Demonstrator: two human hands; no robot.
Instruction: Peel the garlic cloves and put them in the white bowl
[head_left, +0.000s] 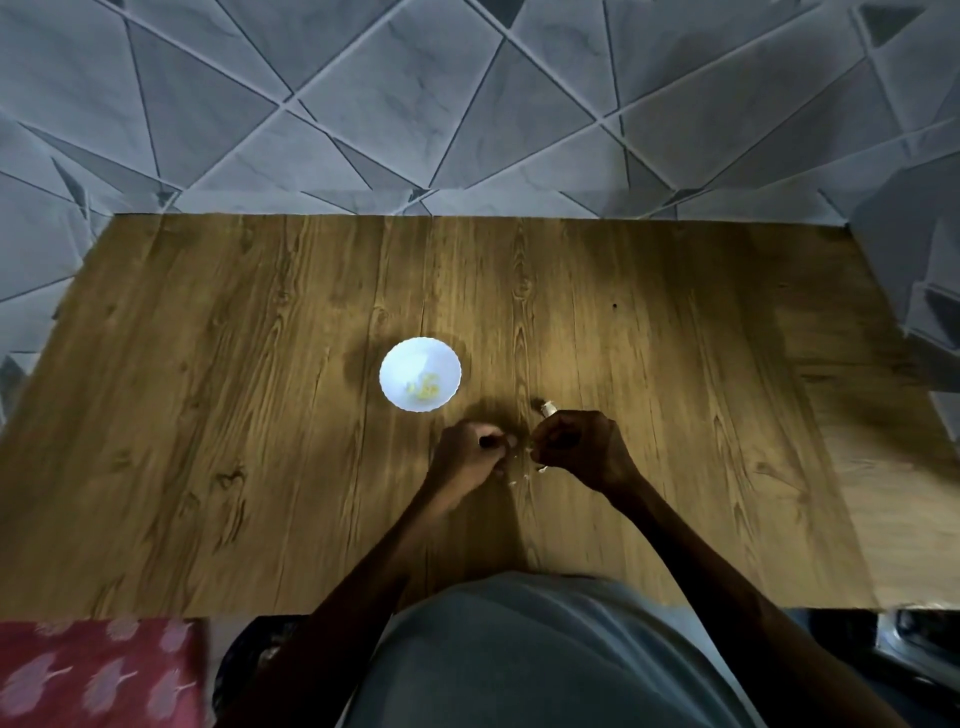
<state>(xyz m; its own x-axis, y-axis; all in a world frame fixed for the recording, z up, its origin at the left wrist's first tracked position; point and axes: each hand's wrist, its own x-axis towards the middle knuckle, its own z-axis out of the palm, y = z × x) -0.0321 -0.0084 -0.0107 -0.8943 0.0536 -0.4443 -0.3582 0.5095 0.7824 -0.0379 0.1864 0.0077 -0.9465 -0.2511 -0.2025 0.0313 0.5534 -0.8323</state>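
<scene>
A white bowl (395, 364) with a scalloped rim stands on the wooden table (260, 415), with a few yellowish peeled cloves (426, 388) in its bottom. Just in front of it and to the right my two hands work close together. My right hand (582, 447) has its fingers curled round a garlic piece (548, 409), whose pale end sticks out at the top. My left hand (470, 449) has curled fingers and pinches something small and dark; what it is I cannot make out. Small white bits of peel (540, 468) lie on the table between and below the hands.
The table's far edge meets a grey tiled wall (467, 104). A red patterned cloth (98, 670) lies below the table's near left corner. A lighter strip of table (893, 519) runs along the right side.
</scene>
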